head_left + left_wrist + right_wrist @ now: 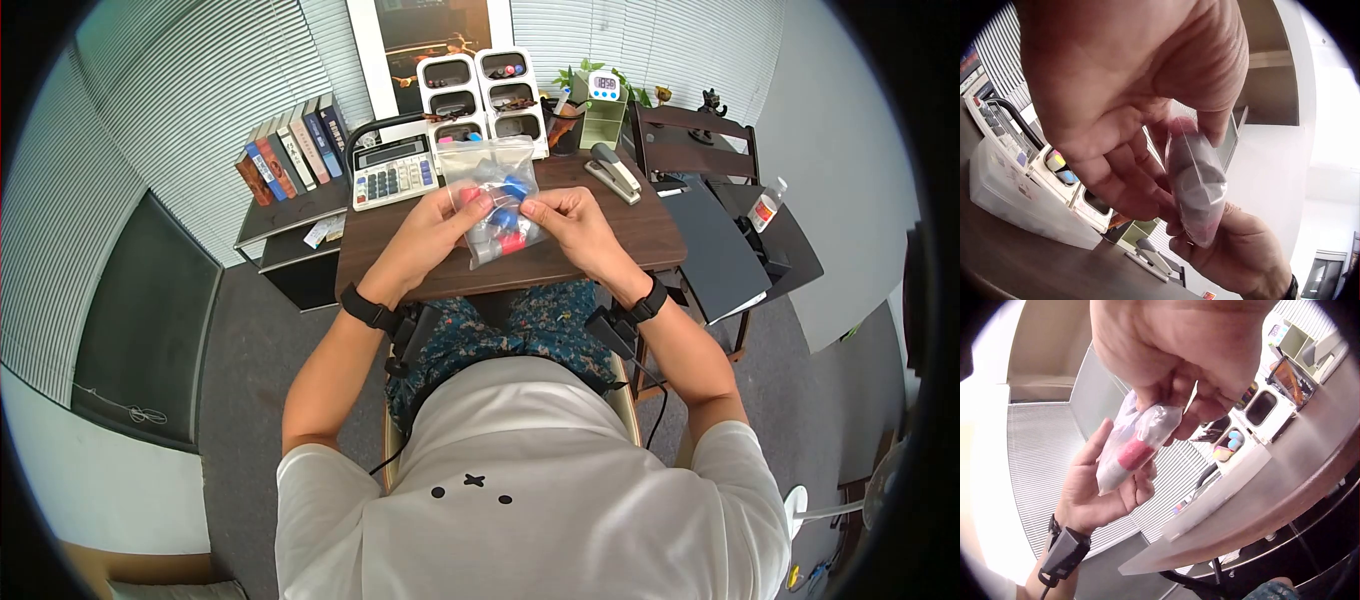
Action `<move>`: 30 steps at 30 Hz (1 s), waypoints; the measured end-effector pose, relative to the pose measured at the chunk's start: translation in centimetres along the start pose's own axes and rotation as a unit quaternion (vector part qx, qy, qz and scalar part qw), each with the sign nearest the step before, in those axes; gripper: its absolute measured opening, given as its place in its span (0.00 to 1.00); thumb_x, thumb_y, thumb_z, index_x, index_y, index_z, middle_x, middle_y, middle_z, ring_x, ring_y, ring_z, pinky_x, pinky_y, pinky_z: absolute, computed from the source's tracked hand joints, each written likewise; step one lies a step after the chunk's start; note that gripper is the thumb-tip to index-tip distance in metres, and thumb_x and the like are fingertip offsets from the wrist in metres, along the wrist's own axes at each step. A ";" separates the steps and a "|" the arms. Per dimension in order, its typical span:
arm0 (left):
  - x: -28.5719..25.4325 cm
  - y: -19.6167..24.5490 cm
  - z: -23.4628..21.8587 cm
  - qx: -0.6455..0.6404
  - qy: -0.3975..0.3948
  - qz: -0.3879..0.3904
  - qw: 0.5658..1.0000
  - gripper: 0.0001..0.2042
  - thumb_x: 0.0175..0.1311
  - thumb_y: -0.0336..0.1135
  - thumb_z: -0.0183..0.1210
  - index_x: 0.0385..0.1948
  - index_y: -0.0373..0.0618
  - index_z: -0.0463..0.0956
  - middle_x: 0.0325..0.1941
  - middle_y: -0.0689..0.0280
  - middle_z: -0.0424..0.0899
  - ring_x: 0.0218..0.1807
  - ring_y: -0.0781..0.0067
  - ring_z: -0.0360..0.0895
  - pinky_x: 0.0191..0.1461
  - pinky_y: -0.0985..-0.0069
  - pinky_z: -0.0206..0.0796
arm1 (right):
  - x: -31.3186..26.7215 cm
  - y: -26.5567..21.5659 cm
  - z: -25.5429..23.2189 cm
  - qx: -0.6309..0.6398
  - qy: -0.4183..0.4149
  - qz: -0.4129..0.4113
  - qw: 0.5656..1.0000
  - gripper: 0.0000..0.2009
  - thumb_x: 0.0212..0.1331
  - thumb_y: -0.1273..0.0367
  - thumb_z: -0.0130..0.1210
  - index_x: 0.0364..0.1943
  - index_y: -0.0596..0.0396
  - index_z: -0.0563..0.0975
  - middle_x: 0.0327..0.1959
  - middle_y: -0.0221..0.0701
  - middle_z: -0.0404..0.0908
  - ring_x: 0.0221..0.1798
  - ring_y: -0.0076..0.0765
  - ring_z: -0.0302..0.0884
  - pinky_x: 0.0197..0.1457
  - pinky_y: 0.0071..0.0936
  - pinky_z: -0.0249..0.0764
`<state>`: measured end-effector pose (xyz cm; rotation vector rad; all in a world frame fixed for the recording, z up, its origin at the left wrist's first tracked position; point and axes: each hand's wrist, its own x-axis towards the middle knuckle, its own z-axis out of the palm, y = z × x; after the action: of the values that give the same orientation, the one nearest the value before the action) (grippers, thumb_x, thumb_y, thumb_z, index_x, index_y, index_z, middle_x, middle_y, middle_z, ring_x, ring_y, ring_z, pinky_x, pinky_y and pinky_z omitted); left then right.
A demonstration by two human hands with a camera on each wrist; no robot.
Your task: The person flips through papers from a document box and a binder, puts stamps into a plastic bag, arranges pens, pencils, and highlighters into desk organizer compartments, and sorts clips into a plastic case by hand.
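Brown desk (640, 235), calculator (395, 183) on it. Clear bag (505, 200) held up right of the calculator; left hand (430, 232) and right hand (582, 228) each pinch a side. Grip should stay even, light. Plastic glossy, crinkled; red, blue, grey pieces (513, 243) show through.

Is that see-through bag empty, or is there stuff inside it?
Not empty. Red pieces and blue pieces show through the clear bag, which the left hand and right hand both hold.
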<state>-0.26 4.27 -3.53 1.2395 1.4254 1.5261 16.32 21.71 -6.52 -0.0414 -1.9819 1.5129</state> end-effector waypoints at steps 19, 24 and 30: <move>0.5 -0.6 -0.9 -0.031 0.015 0.032 0.999 0.23 0.74 0.31 0.67 0.68 0.41 0.72 0.58 0.65 0.86 0.55 0.78 0.84 0.61 0.75 0.78 | -0.2 -1.7 -0.2 0.047 -0.007 0.025 0.999 0.16 0.66 0.79 0.67 0.56 0.65 0.78 0.44 0.31 0.89 0.43 0.19 0.85 0.48 0.19 0.81; 0.0 0.5 -0.6 -0.036 0.015 -0.006 0.999 0.23 0.75 0.35 0.66 0.68 0.42 0.71 0.58 0.65 0.86 0.57 0.77 0.84 0.60 0.72 0.80 | -0.1 -1.6 0.0 0.042 0.035 0.024 0.998 0.15 0.68 0.78 0.67 0.55 0.66 0.78 0.35 0.31 0.90 0.37 0.19 0.86 0.42 0.19 0.82; 0.3 0.0 -0.7 -0.068 0.019 0.003 0.998 0.23 0.73 0.36 0.69 0.65 0.42 0.73 0.55 0.65 0.87 0.51 0.77 0.85 0.49 0.75 0.80 | -0.7 -2.5 0.7 -0.082 0.054 0.010 0.995 0.14 0.70 0.76 0.64 0.57 0.67 0.79 0.32 0.36 0.91 0.35 0.20 0.86 0.41 0.21 0.83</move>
<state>-0.98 4.31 -3.44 1.1391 1.3197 1.6301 17.37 20.03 -4.73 -0.2080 -2.0193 1.3284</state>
